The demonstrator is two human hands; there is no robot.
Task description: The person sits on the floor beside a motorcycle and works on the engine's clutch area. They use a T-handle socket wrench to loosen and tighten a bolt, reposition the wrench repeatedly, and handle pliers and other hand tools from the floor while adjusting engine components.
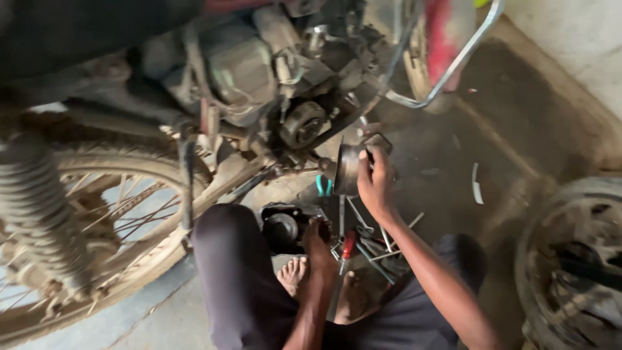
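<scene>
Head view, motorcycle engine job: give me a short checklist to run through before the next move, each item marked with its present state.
1. Right hand has a firm hold on the dark cylindrical engine part: ok, fingers wrap its rim and it is lifted off the floor.
2. Left hand placement: ok, it is down among the tools on the floor, beside the black engine cover.
3. What the left hand grips: cannot tell, blurred.
4. Bare feet kept apart from the loose tools: not ok, they lie right next to them.
5. Motorcycle engine opening unobstructed: cannot tell, too dark and cluttered.
</scene>
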